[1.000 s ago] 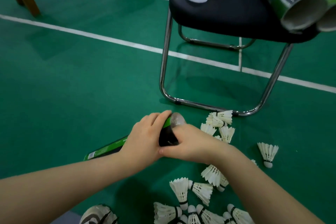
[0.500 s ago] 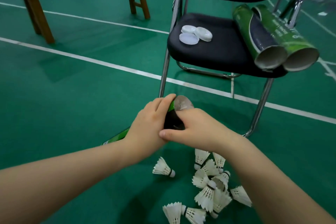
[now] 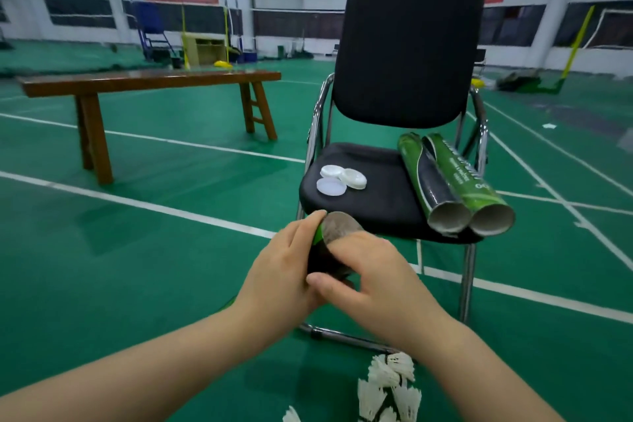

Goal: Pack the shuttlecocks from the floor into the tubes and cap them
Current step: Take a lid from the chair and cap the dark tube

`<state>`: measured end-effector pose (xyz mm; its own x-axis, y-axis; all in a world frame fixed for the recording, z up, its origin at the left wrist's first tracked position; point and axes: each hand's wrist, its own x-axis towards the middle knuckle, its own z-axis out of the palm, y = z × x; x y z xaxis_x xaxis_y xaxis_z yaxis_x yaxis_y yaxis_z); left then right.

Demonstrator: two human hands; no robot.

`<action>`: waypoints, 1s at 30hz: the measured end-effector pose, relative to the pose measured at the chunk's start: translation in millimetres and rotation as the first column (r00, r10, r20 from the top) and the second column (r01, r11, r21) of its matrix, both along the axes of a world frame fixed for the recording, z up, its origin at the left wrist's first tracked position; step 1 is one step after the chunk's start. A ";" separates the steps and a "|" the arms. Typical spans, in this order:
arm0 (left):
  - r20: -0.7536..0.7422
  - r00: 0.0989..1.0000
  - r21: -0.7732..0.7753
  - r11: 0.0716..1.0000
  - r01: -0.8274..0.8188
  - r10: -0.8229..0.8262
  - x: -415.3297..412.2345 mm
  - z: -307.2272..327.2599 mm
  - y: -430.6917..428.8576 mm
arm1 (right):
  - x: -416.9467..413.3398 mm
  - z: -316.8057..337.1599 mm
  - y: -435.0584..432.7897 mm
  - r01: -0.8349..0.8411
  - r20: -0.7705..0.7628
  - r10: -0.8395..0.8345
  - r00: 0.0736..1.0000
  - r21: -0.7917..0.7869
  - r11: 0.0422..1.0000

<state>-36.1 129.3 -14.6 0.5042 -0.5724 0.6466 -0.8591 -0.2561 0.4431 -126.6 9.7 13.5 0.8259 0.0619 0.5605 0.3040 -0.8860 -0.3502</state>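
I hold a green and black shuttlecock tube (image 3: 323, 250) in front of me, its open end (image 3: 339, 226) pointing up and away. My left hand (image 3: 284, 274) wraps its left side. My right hand (image 3: 370, 274) grips its right side, thumb across the front. Most of the tube is hidden behind my hands. Two more open tubes (image 3: 455, 188) lie side by side on the right of the chair seat (image 3: 376, 202). Three white caps (image 3: 340, 180) rest on the seat's left. A few white shuttlecocks (image 3: 388, 387) lie on the floor at the bottom edge.
The black chair with chrome legs (image 3: 467, 281) stands directly ahead on the green court floor. A long wooden bench (image 3: 147, 82) stands to the left, farther back. White court lines cross the floor; net posts and equipment stand far behind.
The view has tilted up from the floor to the chair and hall. Both hands, still on the tube, have risen toward the seat's front edge. Most floor shuttlecocks have dropped out of view.
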 end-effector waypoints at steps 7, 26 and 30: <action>0.051 0.998 -0.062 0.998 -0.022 0.025 -0.8 36.2 -11.3 | 5.0 22.0 -5.3 0.111 0.210 -0.108 0.972 -0.006 0.994; -0.222 0.965 -0.254 0.947 -0.195 0.139 35.2 36.9 -32.3 | 74.9 -5.4 -47.6 0.252 0.239 -0.328 0.914 0.301 0.920; -0.295 0.941 -0.220 0.947 -0.234 0.164 62.0 14.5 -43.3 | 118.3 -28.1 -72.4 0.456 0.052 -0.465 0.884 0.126 0.881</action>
<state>26.0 86.0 -0.1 0.7661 -0.2810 0.5780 -0.6406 -0.2613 0.7220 -8.3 -62.7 -14.6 0.6997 -0.3785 0.6060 -0.0987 -0.8912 -0.4427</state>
